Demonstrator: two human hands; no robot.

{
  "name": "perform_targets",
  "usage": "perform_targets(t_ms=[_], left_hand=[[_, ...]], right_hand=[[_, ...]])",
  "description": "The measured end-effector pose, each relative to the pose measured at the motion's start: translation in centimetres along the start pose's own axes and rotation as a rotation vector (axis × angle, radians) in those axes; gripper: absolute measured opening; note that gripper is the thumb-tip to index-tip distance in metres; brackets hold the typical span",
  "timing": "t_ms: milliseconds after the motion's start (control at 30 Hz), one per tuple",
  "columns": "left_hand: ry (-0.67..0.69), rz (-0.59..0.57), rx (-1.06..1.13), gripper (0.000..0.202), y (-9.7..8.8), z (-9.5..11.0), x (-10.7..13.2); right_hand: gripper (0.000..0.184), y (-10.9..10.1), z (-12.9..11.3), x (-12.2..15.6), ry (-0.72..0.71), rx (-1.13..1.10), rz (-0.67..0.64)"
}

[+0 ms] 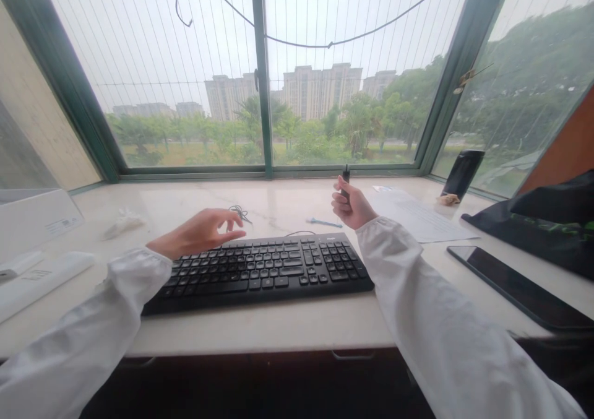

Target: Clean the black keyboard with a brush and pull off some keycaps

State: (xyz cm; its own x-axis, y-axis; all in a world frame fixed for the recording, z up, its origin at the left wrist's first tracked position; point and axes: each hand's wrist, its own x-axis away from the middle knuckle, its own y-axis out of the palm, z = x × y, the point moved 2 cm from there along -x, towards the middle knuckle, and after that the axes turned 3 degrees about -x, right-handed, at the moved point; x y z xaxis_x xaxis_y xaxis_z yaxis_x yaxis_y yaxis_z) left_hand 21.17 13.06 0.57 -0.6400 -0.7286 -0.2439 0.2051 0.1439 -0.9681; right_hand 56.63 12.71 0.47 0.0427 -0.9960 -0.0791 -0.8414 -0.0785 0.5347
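A black keyboard (264, 267) lies flat on the pale sill-like table, its keys facing up. Over its upper left edge hovers my left hand (208, 228), fingers apart and curved, holding nothing. Just beyond those fingers is a coil of thin dark cable (239, 211). My right hand (353, 205) is raised past the keyboard's upper right corner, fingers wrapped around a small black stick with a narrow tip (346, 176). The stick points upward, and its lower part is hidden in the fist; its exact kind cannot be made out. Between the hands lies a thin light-blue stick (325, 223).
Printed paper (417, 215) lies right of my right hand. Further right are a dark phone (515, 283), a black cylinder (461, 174) and a black bag (547, 221). A white box (39, 221) and crumpled clear plastic (123, 224) stand left. Windows (343, 109) border the back.
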Motion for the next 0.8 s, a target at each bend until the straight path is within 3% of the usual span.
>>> perform_targets(t_ms=[100, 200, 367, 800], left_hand=[[0.176, -0.122, 0.075, 0.081, 1.1, 4.8, -0.1], [0.246, -0.263, 0.040, 0.108, 2.8, 7.5, 0.0], [0.278, -0.317, -0.026, 0.126, 3.9, 7.9, 0.2], [0.307, -0.208, 0.101, 0.122, 3.3, 8.9, 0.1]], right_hand=[[0.047, -0.7, 0.5, -0.5, -0.006, 0.005, 0.062], [0.051, -1.1, 0.8, -0.7, -0.031, 0.003, 0.099], [0.054, -1.1, 0.7, -0.7, -0.056, 0.001, 0.103], [0.050, -0.9, 1.2, -0.5, -0.028, 0.034, 0.111]])
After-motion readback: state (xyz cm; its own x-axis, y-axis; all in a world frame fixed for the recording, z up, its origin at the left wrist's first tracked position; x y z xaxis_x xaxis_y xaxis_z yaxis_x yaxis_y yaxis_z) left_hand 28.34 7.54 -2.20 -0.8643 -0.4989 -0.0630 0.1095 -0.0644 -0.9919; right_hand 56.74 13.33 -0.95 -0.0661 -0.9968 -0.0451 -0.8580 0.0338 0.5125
